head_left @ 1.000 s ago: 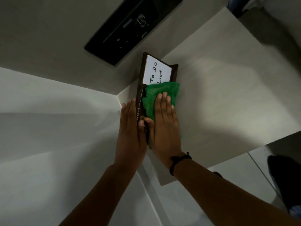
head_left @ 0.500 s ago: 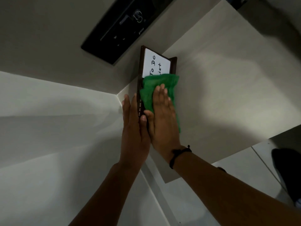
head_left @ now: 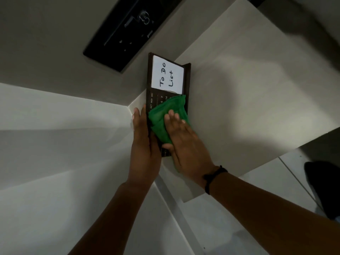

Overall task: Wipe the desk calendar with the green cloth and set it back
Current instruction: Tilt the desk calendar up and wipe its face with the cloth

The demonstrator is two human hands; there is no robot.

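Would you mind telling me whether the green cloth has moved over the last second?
Yes. The green cloth has slid down the desk calendar, away from the white To Do List card, uncovering month and date markings.

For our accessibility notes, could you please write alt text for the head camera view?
A right hand presses a green cloth flat on a dark desk calendar while the left hand steadies its edge. A white "To Do List" card shows above.
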